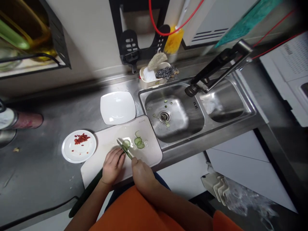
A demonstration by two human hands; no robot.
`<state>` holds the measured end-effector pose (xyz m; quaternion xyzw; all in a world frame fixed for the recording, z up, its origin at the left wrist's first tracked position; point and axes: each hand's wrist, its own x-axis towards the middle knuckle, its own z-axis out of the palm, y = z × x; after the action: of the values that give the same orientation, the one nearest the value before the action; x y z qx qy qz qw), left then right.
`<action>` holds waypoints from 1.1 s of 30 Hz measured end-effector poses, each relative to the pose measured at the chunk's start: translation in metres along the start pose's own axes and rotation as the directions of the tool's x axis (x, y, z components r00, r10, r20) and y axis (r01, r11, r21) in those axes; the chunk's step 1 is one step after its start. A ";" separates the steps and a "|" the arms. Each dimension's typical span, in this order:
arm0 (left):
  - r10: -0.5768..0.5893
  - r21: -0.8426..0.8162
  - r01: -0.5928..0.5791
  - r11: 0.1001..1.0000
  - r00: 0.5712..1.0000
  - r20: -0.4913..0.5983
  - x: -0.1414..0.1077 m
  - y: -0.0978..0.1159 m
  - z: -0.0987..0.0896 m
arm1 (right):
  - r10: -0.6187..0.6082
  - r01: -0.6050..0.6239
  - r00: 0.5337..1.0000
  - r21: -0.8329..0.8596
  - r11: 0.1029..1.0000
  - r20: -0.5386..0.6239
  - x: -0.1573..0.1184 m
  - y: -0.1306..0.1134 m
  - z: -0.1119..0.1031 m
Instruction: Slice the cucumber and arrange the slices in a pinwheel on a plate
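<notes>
A long dark-green cucumber (84, 196) lies at an angle over the near left corner of the white cutting board (106, 138). My left hand (113, 166) is closed around its far end, fingers bent near the blade. In my right hand (142, 175) is a small knife (121, 145), its handle mostly hidden by the fist. The blade is at the cucumber's cut end. One round cucumber slice (126, 143) lies beside the blade, and several thin cucumber slices (140, 144) rest farther right on the wet board.
A white plate (66, 146) with red bits stands left of the board; a white square dish (117, 107) sits behind it. To the right is a steel sink (183, 112) with scraps near its drain, under a black faucet (209, 70). A sponge caddy (154, 84) stands behind.
</notes>
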<state>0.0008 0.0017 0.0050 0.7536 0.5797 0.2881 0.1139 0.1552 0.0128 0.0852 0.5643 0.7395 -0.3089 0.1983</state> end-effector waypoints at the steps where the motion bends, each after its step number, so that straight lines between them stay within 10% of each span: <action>1: -0.002 0.000 0.002 1.000 1.000 0.003 0.000 0.000 0.000 | 0.002 -0.002 1.000 0.002 1.000 -0.016 0.003 0.000 0.003; 21: -0.028 -0.030 0.028 0.999 1.000 0.001 -0.002 -0.002 0.001 | 0.122 -0.122 0.992 -0.006 0.992 0.014 0.006 0.036 -0.004; 33: -0.034 -0.014 0.034 0.999 0.999 0.002 -0.001 -0.001 -0.001 | 0.042 -0.039 0.997 -0.040 0.998 0.062 -0.027 0.007 -0.022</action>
<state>-0.0003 0.0012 0.0052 0.7432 0.5901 0.2897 0.1246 0.1704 0.0098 0.1165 0.5651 0.7272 -0.3079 0.2386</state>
